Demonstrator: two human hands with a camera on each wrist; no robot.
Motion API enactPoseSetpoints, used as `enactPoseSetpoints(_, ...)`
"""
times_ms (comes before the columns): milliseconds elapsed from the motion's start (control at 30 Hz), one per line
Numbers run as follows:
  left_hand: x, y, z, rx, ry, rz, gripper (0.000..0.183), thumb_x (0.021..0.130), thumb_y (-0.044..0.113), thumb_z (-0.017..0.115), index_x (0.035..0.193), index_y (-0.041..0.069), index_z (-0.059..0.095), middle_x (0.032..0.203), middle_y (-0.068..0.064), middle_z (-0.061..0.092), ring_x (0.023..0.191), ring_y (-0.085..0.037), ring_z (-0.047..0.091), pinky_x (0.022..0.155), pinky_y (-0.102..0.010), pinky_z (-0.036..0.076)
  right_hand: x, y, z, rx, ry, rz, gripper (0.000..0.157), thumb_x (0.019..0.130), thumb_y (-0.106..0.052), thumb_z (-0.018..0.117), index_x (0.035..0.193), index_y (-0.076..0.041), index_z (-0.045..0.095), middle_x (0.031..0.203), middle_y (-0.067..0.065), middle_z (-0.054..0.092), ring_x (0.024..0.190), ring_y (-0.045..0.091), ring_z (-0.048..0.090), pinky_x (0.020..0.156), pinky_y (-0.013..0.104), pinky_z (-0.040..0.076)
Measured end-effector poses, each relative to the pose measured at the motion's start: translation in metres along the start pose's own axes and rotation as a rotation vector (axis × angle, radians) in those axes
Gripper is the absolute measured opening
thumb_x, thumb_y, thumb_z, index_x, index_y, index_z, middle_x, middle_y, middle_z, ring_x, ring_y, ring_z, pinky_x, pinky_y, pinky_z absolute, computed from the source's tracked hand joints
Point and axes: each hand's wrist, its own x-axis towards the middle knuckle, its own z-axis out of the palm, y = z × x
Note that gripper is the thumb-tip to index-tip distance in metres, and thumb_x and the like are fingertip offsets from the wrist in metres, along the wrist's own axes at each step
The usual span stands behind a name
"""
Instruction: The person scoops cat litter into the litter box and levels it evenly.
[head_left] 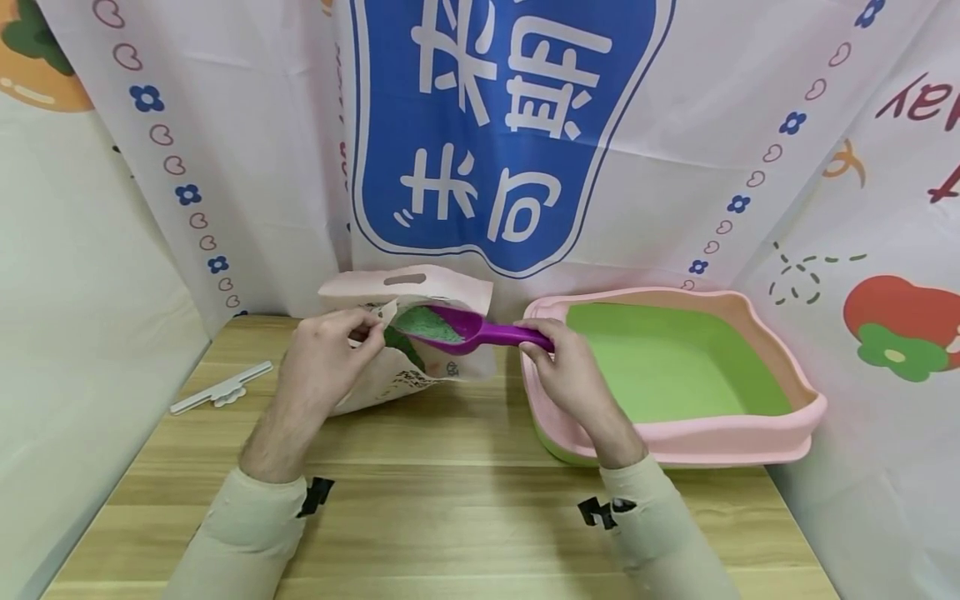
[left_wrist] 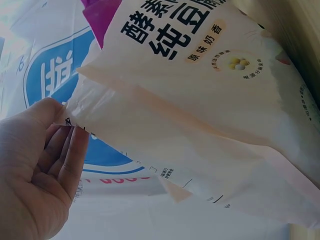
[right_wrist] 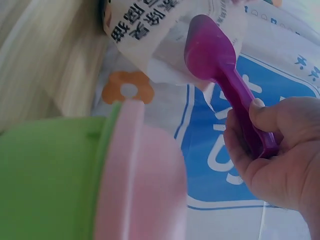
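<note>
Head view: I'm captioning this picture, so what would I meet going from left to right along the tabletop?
White clip → left hand → purple scoop → pink-and-green tub.

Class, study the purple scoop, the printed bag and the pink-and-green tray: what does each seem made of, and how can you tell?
Scoop: probably hard plastic, glossy; its even purple surface catches highlights.
Bag: perhaps plastic film or coated paper, low sheen; its thin sheet creases.
Tray: likely moulded plastic, smooth; rounded rim, even colours.
</note>
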Motion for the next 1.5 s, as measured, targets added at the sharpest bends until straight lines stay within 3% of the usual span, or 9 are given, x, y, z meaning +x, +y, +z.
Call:
enactPoseSetpoints(167, 0.000, -0.001, 0.000, -0.002, -0.007, -0.007, 0.008, 0.093, 0.015, 0.073, 0.094, 0.014, 0.081, 0.088, -0.002, 0.081, 0.079, -0.018, 0.077, 0.069, -0.040, 0.065, 0.000, 0.001, -0.013, 0.007, -0.018, 0.009, 0.030, 0.101, -0.013, 0.070, 0.131, -0.014, 0.072, 0.125, 0.009, 0.076, 0.105, 0.024, 0.073, 0.096, 0.043, 0.062)
enactPoseSetpoints(433, 0.000, -0.001, -0.001, -0.013, -0.017, -0.021, 0.009, 0.093, 0.014, 0.072, 0.095, 0.012, 0.081, 0.087, -0.003, 0.080, 0.078, -0.018, 0.076, 0.069, -0.040, 0.065, -0.002, 0.007, -0.029, -0.007, -0.025, 0.043, 0.031, 0.101, -0.012, 0.069, 0.132, -0.014, 0.072, 0.119, 0.009, 0.075, 0.092, 0.023, 0.066, 0.075, 0.029, 0.056)
enactPoseSetpoints(633, 0.001, -0.001, -0.001, -0.023, -0.027, -0.026, 0.009, 0.094, 0.014, 0.072, 0.097, 0.012, 0.081, 0.088, -0.003, 0.081, 0.079, -0.018, 0.077, 0.070, -0.040, 0.066, -0.006, 0.013, -0.041, -0.030, -0.025, 0.040, 0.031, 0.101, -0.012, 0.070, 0.132, -0.014, 0.072, 0.127, 0.010, 0.076, 0.101, 0.024, 0.069, 0.082, 0.031, 0.057)
enactPoseSetpoints(867, 0.001, -0.002, -0.001, -0.028, -0.031, -0.029, 0.010, 0.095, 0.014, 0.072, 0.097, 0.012, 0.081, 0.089, -0.003, 0.081, 0.079, -0.017, 0.077, 0.070, -0.039, 0.066, -0.011, 0.022, -0.054, -0.033, -0.022, 0.024, 0.031, 0.101, -0.011, 0.069, 0.132, -0.011, 0.071, 0.123, 0.013, 0.075, 0.107, 0.029, 0.071, 0.092, 0.043, 0.059)
enactPoseSetpoints(1033, 0.001, -0.003, -0.001, -0.026, -0.036, -0.043, 0.010, 0.095, 0.015, 0.072, 0.097, 0.013, 0.081, 0.089, -0.003, 0.081, 0.080, -0.017, 0.077, 0.071, -0.039, 0.066, -0.012, 0.027, -0.060, -0.032, -0.015, 0.028, 0.030, 0.101, -0.010, 0.068, 0.131, -0.010, 0.071, 0.123, 0.013, 0.074, 0.107, 0.029, 0.071, 0.093, 0.043, 0.060)
enactPoseSetpoints(1233, 0.000, -0.003, -0.001, -0.027, -0.028, -0.041, 0.010, 0.095, 0.016, 0.072, 0.097, 0.013, 0.081, 0.089, -0.002, 0.081, 0.080, -0.017, 0.077, 0.072, -0.040, 0.066, -0.013, 0.034, -0.068, -0.016, -0.009, 0.027, 0.030, 0.102, -0.008, 0.068, 0.131, -0.012, 0.072, 0.127, 0.013, 0.074, 0.106, 0.027, 0.072, 0.090, 0.033, 0.062)
enactPoseSetpoints(1367, 0.000, -0.003, -0.001, -0.030, -0.029, -0.043, 0.009, 0.096, 0.016, 0.072, 0.097, 0.013, 0.081, 0.089, -0.003, 0.081, 0.080, -0.018, 0.077, 0.072, -0.040, 0.066, -0.016, 0.039, -0.074, -0.014, -0.003, 0.025, 0.029, 0.102, -0.010, 0.067, 0.131, -0.013, 0.072, 0.125, 0.012, 0.074, 0.104, 0.024, 0.071, 0.086, 0.019, 0.059)
enactPoseSetpoints(1500, 0.000, -0.003, -0.002, -0.034, -0.037, -0.058, 0.009, 0.096, 0.016, 0.073, 0.097, 0.012, 0.081, 0.089, -0.003, 0.081, 0.080, -0.018, 0.077, 0.072, -0.041, 0.066, -0.019, 0.041, -0.080, -0.009, 0.000, 0.031, 0.029, 0.103, -0.011, 0.067, 0.131, -0.013, 0.072, 0.123, 0.013, 0.074, 0.100, 0.023, 0.068, 0.080, 0.014, 0.055)
